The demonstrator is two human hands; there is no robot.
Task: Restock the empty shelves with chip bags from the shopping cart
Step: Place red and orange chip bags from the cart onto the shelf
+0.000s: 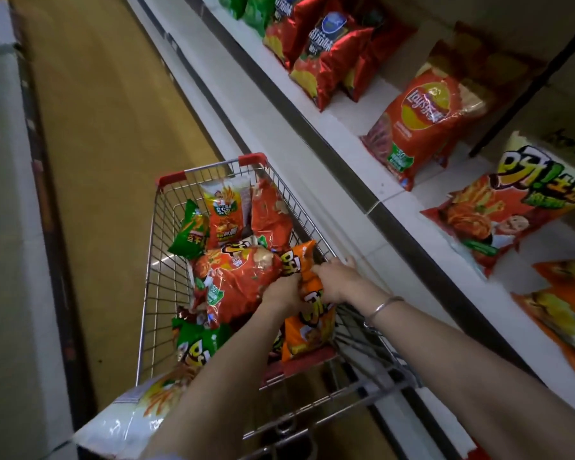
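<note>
A wire shopping cart (160, 260) stands beside the shelf (422, 207), holding several chip bags. My left hand (279, 293) reaches into the cart and grips the near edge of a large red chip bag (239, 277) lying on top of the pile. My right hand (334, 280), with a bracelet on the wrist, pinches the top of an orange chip bag (307, 330) standing against the cart's right wall. Green bags (191, 234) and another red-and-white bag (224, 210) lie further in. A white chip bag (130, 423) sits by my left forearm at the cart's near end.
On the shelf lie dark red bags (326, 51), an orange Lay's bag (422, 121), a red-and-white bag (512, 210) and orange bags (565, 310), with bare white gaps between them. A brown aisle floor (97, 127) runs left of the cart, bordered by another white fixture (7, 227).
</note>
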